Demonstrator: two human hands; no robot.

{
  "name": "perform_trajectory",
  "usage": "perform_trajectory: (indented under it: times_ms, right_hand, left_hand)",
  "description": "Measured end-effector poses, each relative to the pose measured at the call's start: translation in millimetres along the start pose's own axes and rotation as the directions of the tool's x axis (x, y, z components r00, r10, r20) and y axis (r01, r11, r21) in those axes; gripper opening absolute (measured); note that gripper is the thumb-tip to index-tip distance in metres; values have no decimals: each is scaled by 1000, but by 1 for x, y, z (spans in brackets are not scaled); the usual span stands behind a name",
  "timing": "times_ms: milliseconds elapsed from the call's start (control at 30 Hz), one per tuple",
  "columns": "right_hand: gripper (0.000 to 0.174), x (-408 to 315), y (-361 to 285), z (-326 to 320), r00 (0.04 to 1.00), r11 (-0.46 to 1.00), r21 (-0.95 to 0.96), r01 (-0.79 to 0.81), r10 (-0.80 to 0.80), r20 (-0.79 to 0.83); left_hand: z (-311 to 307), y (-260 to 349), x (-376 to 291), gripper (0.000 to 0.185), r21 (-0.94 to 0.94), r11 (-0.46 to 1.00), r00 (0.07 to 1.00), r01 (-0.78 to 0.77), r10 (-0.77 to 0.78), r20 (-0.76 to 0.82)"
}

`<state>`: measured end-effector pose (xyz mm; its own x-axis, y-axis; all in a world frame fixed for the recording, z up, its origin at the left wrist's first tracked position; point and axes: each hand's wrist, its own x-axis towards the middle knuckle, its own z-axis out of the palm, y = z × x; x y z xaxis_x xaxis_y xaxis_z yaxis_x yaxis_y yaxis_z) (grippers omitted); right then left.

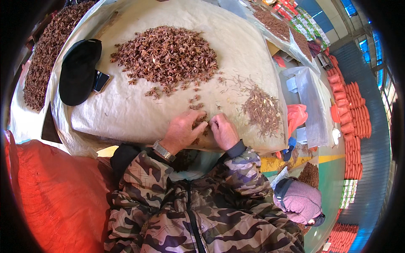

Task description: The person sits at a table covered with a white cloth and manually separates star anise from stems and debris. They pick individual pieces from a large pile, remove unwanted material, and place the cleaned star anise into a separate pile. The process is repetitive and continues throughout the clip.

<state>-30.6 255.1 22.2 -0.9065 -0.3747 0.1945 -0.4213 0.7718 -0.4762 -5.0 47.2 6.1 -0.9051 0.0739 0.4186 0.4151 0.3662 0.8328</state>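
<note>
My left hand (183,129), with a metal-banded wristwatch (164,151) at the wrist, lies at the near edge of the cloth-covered table (139,117). Its thumb and fingers curl around a few star anise pods (199,121). Just right of it, my right hand (224,130) has thumb and forefinger pinched together; whether something small is between them cannot be made out. A large heap of star anise (171,55) lies beyond both hands, with a few loose pods trailing down towards them. A pile of thin stems and debris (264,109) is to the right.
On the left of the table lie a black cap (79,72) and a phone (101,81). A big red sack (63,196) stands at lower left. More star anise (53,57) lies beyond the left edge. At lower right a person (299,199) bends; another person (314,46) is far right.
</note>
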Motion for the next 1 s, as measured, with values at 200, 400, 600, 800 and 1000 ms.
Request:
perform_trajectory:
  times_ms: [200, 400, 600, 800, 1000]
  right_hand:
    - [11, -1, 6, 0, 999, 999, -35, 10, -11, -36]
    - [15, 26, 58, -38, 978, 907, -410, -98, 12, -206]
    - [32, 70, 59, -8, 995, 979, -189, 82, -92, -49]
    - [8, 81, 59, -7, 996, 971, -235, 41, -20, 91]
    - [11, 54, 60, -2, 987, 998, 45, -33, 40, -156]
  left_hand:
    - [11, -11, -3, 19, -596, 732, 944, 329, -276, 182]
    - [-2, -22, 0, 20, -432, 817, 923, 382, -355, 147]
    - [-10, -15, -1, 24, 194, 948, 965, 251, -229, -132]
    - [-11, -16, -3, 23, 234, 940, 962, 249, -214, -168]
    - [-13, -6, -4, 18, 214, 951, 974, 224, -209, -88]
